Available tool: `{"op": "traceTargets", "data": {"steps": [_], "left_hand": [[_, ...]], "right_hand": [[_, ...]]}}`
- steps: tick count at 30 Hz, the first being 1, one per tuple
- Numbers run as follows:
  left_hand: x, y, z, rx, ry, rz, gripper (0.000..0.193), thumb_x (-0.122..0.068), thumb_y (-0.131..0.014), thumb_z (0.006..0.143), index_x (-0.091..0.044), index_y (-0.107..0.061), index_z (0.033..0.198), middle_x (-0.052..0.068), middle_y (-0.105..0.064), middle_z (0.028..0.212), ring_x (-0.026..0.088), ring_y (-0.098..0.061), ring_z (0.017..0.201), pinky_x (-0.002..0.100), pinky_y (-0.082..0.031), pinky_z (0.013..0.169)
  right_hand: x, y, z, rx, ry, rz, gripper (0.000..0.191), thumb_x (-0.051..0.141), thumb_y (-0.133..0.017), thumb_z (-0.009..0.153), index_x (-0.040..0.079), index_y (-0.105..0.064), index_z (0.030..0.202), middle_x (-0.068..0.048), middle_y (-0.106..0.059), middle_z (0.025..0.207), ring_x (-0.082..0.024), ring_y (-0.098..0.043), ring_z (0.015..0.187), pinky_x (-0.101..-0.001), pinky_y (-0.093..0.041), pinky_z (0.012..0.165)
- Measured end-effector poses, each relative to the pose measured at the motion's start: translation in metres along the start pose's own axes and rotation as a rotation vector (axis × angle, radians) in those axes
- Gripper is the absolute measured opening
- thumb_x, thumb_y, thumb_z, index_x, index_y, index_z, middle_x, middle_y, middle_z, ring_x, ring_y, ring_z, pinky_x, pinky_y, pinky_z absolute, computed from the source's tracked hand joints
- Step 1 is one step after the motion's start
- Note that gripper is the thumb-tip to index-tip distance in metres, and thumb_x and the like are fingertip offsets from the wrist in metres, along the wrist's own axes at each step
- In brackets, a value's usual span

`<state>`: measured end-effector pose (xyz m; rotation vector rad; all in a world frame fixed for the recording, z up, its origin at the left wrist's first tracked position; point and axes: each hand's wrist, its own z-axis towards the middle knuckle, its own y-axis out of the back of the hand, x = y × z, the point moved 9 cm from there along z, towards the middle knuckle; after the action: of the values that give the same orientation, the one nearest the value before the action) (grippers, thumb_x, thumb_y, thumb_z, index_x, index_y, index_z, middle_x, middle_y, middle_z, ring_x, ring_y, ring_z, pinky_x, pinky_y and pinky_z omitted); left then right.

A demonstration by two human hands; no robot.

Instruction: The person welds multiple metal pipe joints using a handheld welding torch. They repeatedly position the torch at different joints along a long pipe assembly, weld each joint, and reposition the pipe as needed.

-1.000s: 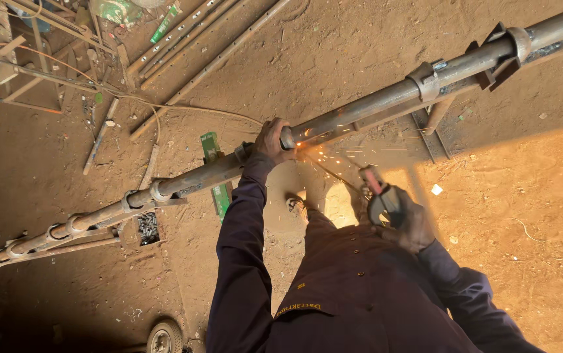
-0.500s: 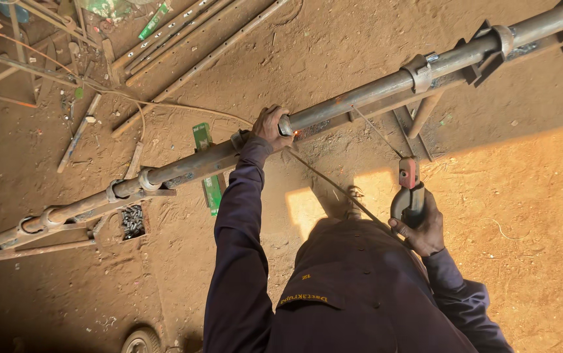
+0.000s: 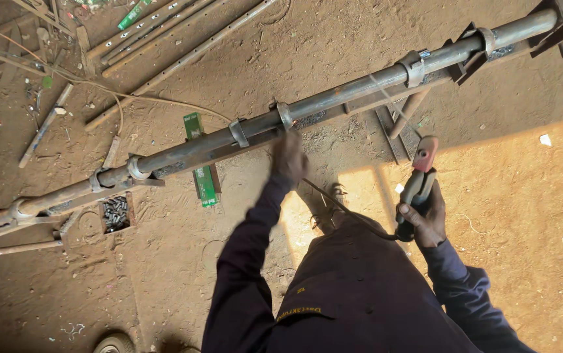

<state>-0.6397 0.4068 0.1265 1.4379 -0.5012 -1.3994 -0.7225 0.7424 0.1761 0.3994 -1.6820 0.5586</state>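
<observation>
Steel first: a long grey steel pipe (image 3: 334,98) runs across the dirt floor (image 3: 523,261) on a slant, dressed with metal collars (image 3: 238,133) spaced along it and sitting on an angle-iron frame. That pipe is our landmark.

Left hand (image 3: 289,157) is up just beneath the pipe, near one ring collar. It's blurred, so I cannot tell whether the fingers are curled on the steel or only brushing it. Right hand (image 3: 425,219) sits well below the pipe, out in the sunlit patch, fingers wrapped firmly round a dark-handled electrode holder with a red head (image 3: 420,176). Its head points up toward the pipe but stays clear of it; a black cable (image 3: 340,212) trails from it across the dark blue work clothing.

No arc, no sparks showing right now. Several collars are seated along the pipe, so I'd judge a fair share of the fitting is done; how many joints are actually welded I can't make out.

Below the pipe, a green flat packet (image 3: 202,176) lies on the dirt, and further left a small open box of dark metal bits (image 3: 116,212). Above the pipe, a bundle of long slotted steel bars (image 3: 164,46).
</observation>
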Motion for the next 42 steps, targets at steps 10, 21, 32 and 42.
{"op": "traceTargets", "data": {"steps": [10,21,32,42], "left_hand": [[-0.037,-0.142,-0.126,0.36,0.036,-0.109,0.028,-0.013,-0.071,0.067,-0.011,-0.067,0.094,0.012,-0.069,0.105,0.035,-0.064,0.106,0.05,-0.054,0.081],[0.011,-0.131,-0.059,0.038,0.396,-0.02,0.034,-0.029,-0.072,0.087,-0.006,-0.064,0.063,0.018,-0.064,0.064,0.039,-0.065,0.068,0.052,-0.051,0.067],[-0.06,-0.122,-0.014,-0.394,0.563,-0.49,0.028,-0.033,-0.074,0.075,-0.006,-0.071,0.082,0.013,-0.069,0.073,0.034,-0.068,0.064,0.046,-0.053,0.058],[-0.075,-0.169,-0.017,-0.268,0.67,-0.024,0.019,-0.015,-0.07,0.07,-0.009,-0.052,0.066,0.014,-0.054,0.066,0.037,-0.054,0.068,0.049,-0.041,0.068]], "right_hand": [[0.081,-0.086,0.035,0.488,-0.086,0.335,0.091,0.022,-0.092,0.074,0.007,-0.036,0.145,-0.011,-0.055,0.105,-0.024,-0.065,0.08,-0.0404,-0.057,0.069],[0.155,-0.024,0.225,0.71,0.039,-0.171,0.103,0.013,-0.084,0.073,0.007,-0.031,0.161,-0.013,-0.053,0.116,-0.025,-0.058,0.092,-0.0375,-0.052,0.076],[0.086,-0.054,0.417,1.132,-0.016,-0.685,0.089,0.024,-0.076,0.083,0.004,-0.034,0.159,-0.021,-0.06,0.136,-0.033,-0.058,0.126,-0.0442,-0.047,0.101],[0.02,-0.069,0.465,1.291,-0.324,-0.945,0.099,0.05,-0.076,0.084,0.015,-0.036,0.167,-0.027,-0.07,0.116,-0.04,-0.069,0.098,-0.0502,-0.06,0.086]]}}
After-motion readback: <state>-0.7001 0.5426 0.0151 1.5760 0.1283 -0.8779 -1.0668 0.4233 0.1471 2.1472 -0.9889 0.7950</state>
